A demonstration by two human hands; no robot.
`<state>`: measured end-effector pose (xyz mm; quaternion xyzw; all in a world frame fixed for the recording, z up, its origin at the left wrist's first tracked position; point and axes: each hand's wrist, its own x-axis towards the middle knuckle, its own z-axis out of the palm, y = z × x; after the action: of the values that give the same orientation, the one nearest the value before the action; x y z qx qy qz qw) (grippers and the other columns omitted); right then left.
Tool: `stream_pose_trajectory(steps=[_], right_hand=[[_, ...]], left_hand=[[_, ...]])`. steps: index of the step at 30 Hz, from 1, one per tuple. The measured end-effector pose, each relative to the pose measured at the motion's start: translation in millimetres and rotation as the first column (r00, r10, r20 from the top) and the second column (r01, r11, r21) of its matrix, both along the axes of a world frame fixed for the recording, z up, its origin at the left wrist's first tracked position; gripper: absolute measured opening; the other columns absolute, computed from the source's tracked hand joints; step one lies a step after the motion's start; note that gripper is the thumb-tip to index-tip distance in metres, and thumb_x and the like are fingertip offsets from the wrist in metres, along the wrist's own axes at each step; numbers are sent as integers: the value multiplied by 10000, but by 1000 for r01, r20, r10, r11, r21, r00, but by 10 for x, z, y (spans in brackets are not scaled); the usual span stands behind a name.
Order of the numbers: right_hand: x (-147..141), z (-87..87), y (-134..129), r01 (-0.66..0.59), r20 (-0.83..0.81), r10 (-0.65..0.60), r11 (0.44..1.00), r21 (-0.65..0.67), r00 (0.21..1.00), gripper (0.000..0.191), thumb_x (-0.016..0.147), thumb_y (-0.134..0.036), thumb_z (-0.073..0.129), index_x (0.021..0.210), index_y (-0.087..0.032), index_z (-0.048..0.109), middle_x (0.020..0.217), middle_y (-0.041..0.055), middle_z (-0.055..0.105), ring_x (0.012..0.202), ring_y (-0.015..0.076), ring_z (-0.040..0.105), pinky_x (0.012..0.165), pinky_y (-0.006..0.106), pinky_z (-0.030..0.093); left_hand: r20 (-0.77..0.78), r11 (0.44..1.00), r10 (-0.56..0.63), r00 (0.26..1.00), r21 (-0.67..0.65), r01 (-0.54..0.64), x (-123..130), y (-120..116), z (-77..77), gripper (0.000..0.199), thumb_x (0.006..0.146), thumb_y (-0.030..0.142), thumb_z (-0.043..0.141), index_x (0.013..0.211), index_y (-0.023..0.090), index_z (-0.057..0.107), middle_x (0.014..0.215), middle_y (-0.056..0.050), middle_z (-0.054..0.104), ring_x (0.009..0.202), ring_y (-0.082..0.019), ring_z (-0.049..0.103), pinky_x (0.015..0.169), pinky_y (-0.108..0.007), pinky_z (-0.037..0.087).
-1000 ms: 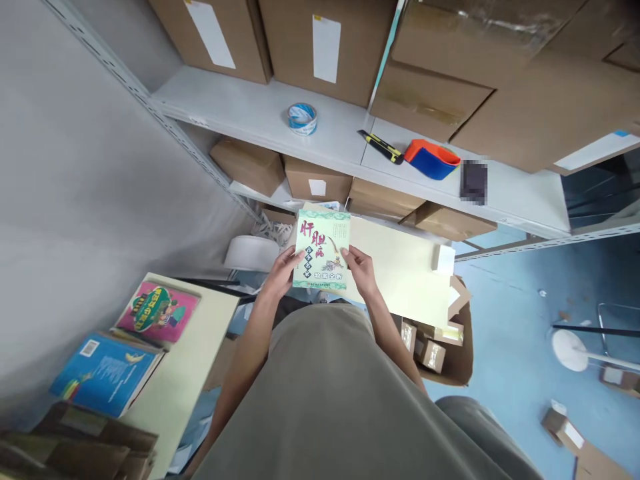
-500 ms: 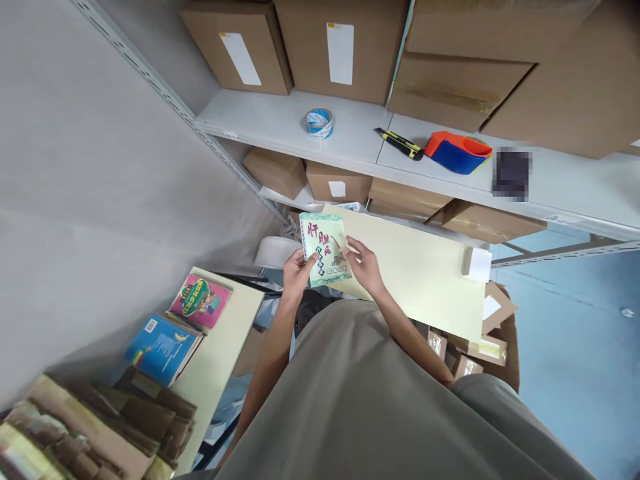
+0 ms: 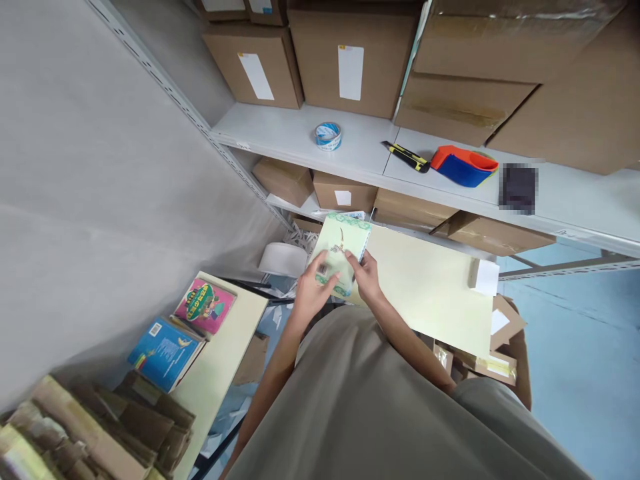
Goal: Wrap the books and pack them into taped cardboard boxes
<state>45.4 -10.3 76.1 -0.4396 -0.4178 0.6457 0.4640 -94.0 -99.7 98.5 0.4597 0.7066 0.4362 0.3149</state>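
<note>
A pale green book [image 3: 345, 235] with a patterned green border is held up before me, its back cover and a small barcode facing me. My right hand [image 3: 367, 275] grips its right edge, thumb lying on the cover. At the lower left corner, my left hand [image 3: 313, 287] is on the book, with thumb and a finger apart on the cover around the barcode. The remaining left fingers are hard to make out. Beneath the book is a pale yellow tabletop [image 3: 425, 287].
Ahead, a grey shelf [image 3: 280, 123] carries cardboard boxes [image 3: 320, 73], a tape roll [image 3: 328, 137], a box cutter [image 3: 406, 157] and a red-and-blue holder [image 3: 465, 167]. A white box [image 3: 484, 277] stands at right. Left, a side table [image 3: 220, 373] holds a pink book [image 3: 220, 310] and a blue book [image 3: 167, 353].
The book has turned over from its titled front cover to its back cover. My left hand has shifted from the left edge onto the cover. The view has tilted slightly upward.
</note>
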Motion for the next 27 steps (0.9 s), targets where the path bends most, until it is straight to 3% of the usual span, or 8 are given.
stream_pose_trajectory(steps=[3, 7, 11, 15, 18, 20, 23, 27], right_hand=[[93, 36, 66, -80, -137, 63, 990, -119, 989, 539, 784, -590, 891, 1150, -214, 764, 1219, 105, 829, 1091, 339, 786, 930, 458, 654], [167, 58, 89, -196, -188, 165, 968, -158, 968, 548, 773, -578, 916, 1162, -215, 782, 1236, 105, 826, 1105, 346, 789, 918, 460, 662], [180, 13, 108, -230, -138, 211, 963, -139, 968, 593, 772, -612, 909, 1190, -214, 773, 1240, 99, 826, 1102, 339, 788, 932, 455, 654], [192, -64, 206, -193, -17, 192, 979, -62, 981, 690, 803, -675, 862, 1296, -209, 736, 1398, 135, 758, 1300, 369, 710, 1100, 515, 593], [175, -110, 255, -91, 116, 87, 996, 25, 989, 908, 778, -735, 852, 1493, -220, 636, 1651, 159, 552, 1523, 391, 533, 1241, 555, 484], [122, -105, 217, -134, 130, 128, 990, 35, 983, 985, 782, -762, 832, 1570, -229, 578, 1701, 157, 486, 1559, 393, 491, 1251, 560, 474], [2, -20, 68, -255, 92, 250, 965, 51, 964, 950, 806, -722, 837, 1585, -247, 569, 1624, 135, 582, 1490, 365, 573, 1199, 513, 534], [-67, 130, -50, -187, 153, 165, 971, 146, 974, 637, 880, -624, 809, 1385, -250, 708, 1311, 76, 775, 1193, 303, 731, 1012, 425, 627]], left_hand=[[242, 990, 135, 961, -65, -123, -268, 13, -121, 819, 885, 606, 812, 1558, 192, 595, 1605, -150, 600, 1529, -389, 527, 1255, -492, 469], [712, 990, 76, 698, -135, 30, -404, 44, -263, 805, 853, 778, 762, 1346, 142, 751, 1341, -195, 772, 1297, -399, 717, 1065, -503, 616], [757, 983, 165, 632, -178, -44, -312, 102, -309, 761, 691, 687, 944, 1181, 122, 805, 1141, -185, 834, 1098, -376, 801, 956, -463, 651], [738, 981, 192, 647, -154, -115, -242, 174, -282, 698, 722, 628, 942, 1199, 138, 801, 1156, -153, 836, 1028, -325, 813, 912, -417, 650], [638, 979, 198, 744, -91, -182, -197, 232, -211, 622, 768, 613, 905, 1175, 152, 809, 1114, -113, 843, 913, -276, 803, 809, -360, 640], [487, 979, 186, 854, -19, -203, -117, 255, -139, 536, 836, 575, 848, 1165, 153, 819, 1096, -92, 844, 898, -258, 787, 790, -333, 620], [102, 985, 170, 980, 0, -170, 102, 239, -15, 382, 937, 435, 739, 1199, 173, 829, 1042, -76, 849, 928, -251, 782, 825, -312, 587], [-261, 990, 97, 960, -77, -121, 394, 166, 93, 412, 918, 264, 727, 1322, 266, 803, 1088, -108, 849, 1011, -311, 806, 899, -371, 585]])
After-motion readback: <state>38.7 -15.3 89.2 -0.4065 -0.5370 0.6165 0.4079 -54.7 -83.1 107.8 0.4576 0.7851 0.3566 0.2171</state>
